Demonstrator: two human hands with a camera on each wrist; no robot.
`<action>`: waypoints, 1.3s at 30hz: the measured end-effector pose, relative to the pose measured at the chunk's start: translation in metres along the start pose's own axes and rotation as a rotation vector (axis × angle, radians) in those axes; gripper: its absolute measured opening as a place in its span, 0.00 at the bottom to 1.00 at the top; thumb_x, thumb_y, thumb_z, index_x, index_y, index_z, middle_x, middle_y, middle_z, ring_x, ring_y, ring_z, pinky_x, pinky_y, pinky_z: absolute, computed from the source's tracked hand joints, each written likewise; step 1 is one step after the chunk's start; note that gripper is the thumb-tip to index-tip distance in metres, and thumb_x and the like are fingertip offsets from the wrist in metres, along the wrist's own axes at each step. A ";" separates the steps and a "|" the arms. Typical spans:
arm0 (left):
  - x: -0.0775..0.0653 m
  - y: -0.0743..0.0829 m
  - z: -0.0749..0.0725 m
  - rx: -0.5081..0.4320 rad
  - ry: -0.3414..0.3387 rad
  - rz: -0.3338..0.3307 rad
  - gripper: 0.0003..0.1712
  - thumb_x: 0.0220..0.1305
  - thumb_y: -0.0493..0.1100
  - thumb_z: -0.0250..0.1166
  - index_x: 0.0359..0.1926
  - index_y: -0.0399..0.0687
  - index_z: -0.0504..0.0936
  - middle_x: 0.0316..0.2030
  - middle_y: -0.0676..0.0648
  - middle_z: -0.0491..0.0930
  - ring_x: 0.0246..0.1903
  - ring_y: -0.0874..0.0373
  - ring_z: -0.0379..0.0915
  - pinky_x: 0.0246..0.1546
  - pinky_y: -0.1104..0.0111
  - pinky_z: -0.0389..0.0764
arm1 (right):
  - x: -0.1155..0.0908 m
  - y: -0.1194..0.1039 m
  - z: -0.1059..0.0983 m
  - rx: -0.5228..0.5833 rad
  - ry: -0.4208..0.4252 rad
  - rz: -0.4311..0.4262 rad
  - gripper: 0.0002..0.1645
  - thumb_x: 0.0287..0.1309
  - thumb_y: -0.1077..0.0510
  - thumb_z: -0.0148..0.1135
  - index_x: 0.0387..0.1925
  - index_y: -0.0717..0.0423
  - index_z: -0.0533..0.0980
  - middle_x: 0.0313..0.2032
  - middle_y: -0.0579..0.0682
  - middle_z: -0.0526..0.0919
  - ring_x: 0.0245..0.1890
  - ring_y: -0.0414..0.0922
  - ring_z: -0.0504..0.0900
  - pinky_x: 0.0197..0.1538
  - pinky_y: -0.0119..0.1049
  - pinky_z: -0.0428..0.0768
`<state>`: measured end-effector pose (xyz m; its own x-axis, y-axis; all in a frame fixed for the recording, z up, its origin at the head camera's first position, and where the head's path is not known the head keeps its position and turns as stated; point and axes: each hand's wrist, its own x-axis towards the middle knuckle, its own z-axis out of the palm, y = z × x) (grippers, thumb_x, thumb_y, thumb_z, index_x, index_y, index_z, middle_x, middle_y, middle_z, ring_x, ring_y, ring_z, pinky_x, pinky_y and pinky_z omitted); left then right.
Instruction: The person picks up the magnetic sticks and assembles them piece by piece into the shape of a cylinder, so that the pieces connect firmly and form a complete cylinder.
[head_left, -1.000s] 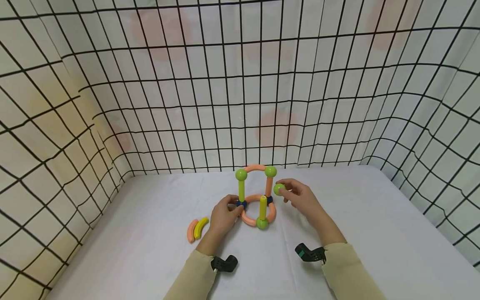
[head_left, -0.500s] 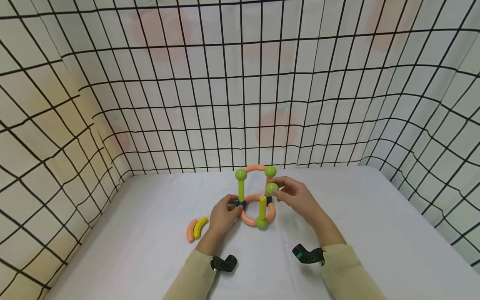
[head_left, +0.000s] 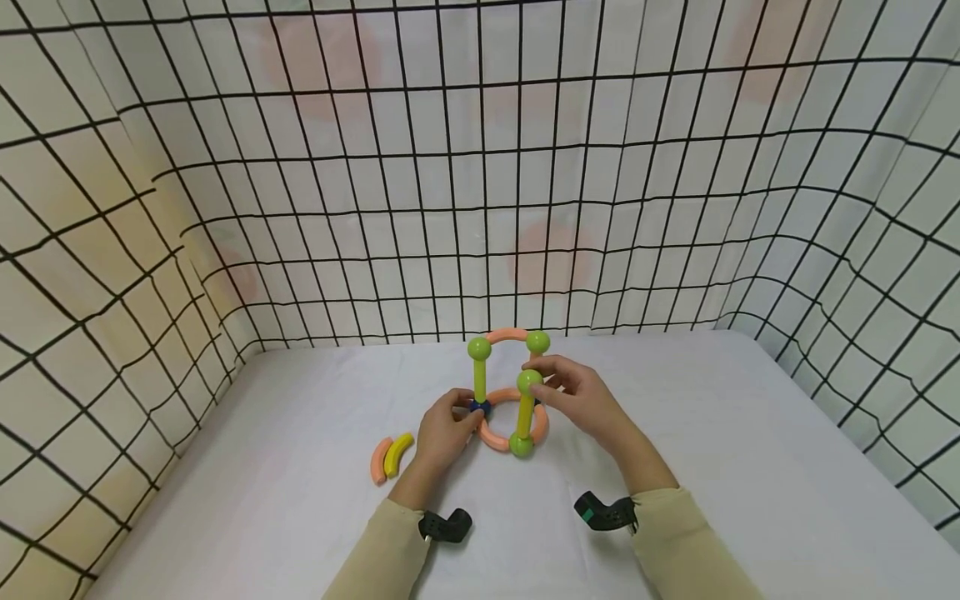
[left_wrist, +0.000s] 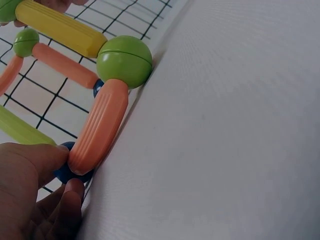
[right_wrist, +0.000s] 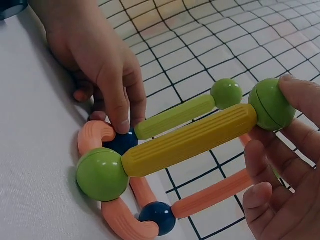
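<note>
A frame of toy rods and balls stands on the white table. Its base is a ring of curved orange rods (left_wrist: 102, 125) joined by a green ball (right_wrist: 102, 174) and blue balls (right_wrist: 157, 218). My left hand (head_left: 444, 433) pinches the left blue ball (left_wrist: 70, 172) between thumb and fingers. My right hand (head_left: 581, 396) grips a green ball (right_wrist: 272, 104) at the top end of the upright yellow rod (right_wrist: 190, 140); the ball meets the rod's end. Behind, a lime rod (head_left: 480, 381) and an orange rod (right_wrist: 212, 194) carry green balls, bridged by a curved orange rod (head_left: 507, 334).
Left of the left forearm, a loose curved orange rod (head_left: 379, 461) and a curved yellow rod (head_left: 398, 454) lie side by side on the table (head_left: 262, 500). A white cloth with a black grid (head_left: 420, 208) encloses the back and sides.
My right hand has moved left with the green ball, from beside the frame onto the top of the yellow rod. The left hand keeps its hold on the blue ball.
</note>
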<state>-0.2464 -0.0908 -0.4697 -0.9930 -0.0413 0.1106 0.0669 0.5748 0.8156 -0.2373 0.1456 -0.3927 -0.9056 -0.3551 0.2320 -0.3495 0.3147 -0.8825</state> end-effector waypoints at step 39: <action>-0.002 0.003 -0.002 -0.001 -0.007 0.000 0.18 0.65 0.48 0.67 0.55 0.53 0.81 0.47 0.49 0.84 0.38 0.59 0.79 0.38 0.67 0.78 | -0.001 -0.007 0.014 -0.011 -0.010 -0.073 0.18 0.66 0.53 0.64 0.56 0.50 0.78 0.50 0.51 0.81 0.44 0.49 0.79 0.44 0.33 0.81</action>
<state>-0.2441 -0.0908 -0.4660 -0.9936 -0.0355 0.1069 0.0673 0.5739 0.8162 -0.2306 0.1312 -0.3928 -0.8753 -0.3860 0.2914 -0.4170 0.2971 -0.8590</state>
